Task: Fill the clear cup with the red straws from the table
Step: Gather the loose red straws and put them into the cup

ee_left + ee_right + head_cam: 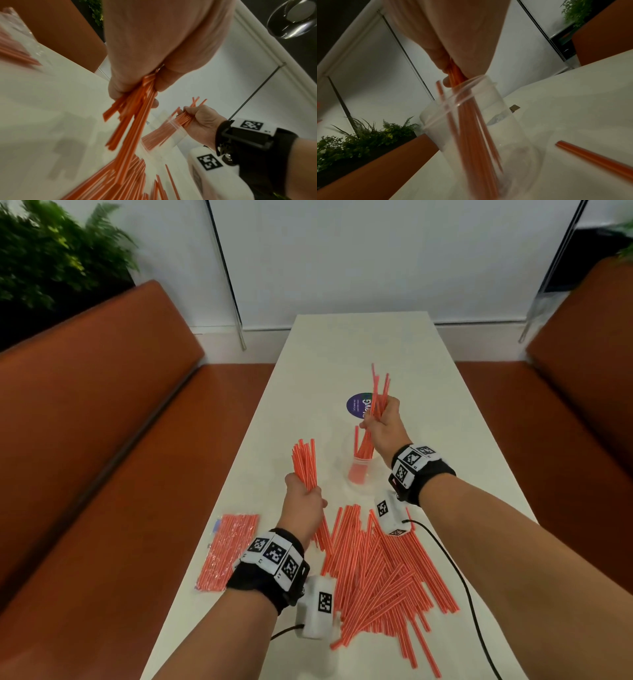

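The clear cup (358, 470) stands on the white table (342, 344), just ahead of a big loose pile of red straws (380, 570). My right hand (382, 422) grips a bundle of red straws (378, 395) above the cup, and their lower ends reach down inside the cup (477, 121). One straw leans apart from the bundle against the cup's rim. My left hand (303, 503) grips a second bundle of red straws (305, 463), held upright left of the cup, with its lower ends (133, 121) above the pile.
A sealed packet of red straws (227, 553) lies at the table's left edge. A round purple sticker (359, 405) sits beyond the cup. Orange benches (102, 405) flank the table on both sides. A black cable (459, 577) trails over the table on the right.
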`<control>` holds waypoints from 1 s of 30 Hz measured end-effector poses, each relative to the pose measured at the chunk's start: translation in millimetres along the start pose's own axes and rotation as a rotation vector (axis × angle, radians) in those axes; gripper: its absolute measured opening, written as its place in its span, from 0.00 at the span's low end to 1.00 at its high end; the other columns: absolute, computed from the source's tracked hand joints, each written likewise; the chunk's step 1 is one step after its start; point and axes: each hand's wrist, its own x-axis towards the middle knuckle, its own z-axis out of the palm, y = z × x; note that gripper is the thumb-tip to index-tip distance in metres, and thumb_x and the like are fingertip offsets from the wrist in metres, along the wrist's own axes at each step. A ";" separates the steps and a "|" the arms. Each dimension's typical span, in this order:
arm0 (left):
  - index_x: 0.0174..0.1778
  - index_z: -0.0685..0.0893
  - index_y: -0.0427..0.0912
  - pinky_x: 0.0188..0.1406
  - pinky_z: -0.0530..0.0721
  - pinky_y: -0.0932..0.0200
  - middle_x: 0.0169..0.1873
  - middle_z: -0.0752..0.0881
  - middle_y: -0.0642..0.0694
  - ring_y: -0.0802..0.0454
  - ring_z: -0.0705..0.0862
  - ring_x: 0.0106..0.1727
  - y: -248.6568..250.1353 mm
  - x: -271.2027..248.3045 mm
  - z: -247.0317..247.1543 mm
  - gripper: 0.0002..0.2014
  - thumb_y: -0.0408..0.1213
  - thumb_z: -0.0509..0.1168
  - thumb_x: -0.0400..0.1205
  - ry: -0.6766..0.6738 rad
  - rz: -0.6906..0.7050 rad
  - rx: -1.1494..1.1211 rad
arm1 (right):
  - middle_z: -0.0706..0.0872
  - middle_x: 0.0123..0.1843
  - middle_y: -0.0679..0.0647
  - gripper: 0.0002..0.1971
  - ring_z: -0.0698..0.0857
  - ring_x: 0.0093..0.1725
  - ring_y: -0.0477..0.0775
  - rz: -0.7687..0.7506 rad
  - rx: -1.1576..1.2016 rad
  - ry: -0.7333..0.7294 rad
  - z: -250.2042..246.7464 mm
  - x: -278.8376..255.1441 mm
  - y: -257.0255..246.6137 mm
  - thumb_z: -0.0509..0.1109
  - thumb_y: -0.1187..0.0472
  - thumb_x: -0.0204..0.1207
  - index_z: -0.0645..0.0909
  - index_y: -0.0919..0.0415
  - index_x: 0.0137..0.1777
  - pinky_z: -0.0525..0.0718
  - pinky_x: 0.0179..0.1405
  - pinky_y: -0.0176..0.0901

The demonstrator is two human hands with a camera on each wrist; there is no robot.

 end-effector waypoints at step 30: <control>0.71 0.65 0.38 0.52 0.81 0.62 0.51 0.78 0.47 0.57 0.82 0.47 97.4 60.1 29.6 0.18 0.27 0.54 0.85 0.113 0.481 -0.313 | 0.76 0.39 0.49 0.07 0.77 0.39 0.42 -0.040 0.141 0.123 -6.4 6.4 -1.1 0.64 0.71 0.79 0.73 0.59 0.51 0.79 0.46 0.36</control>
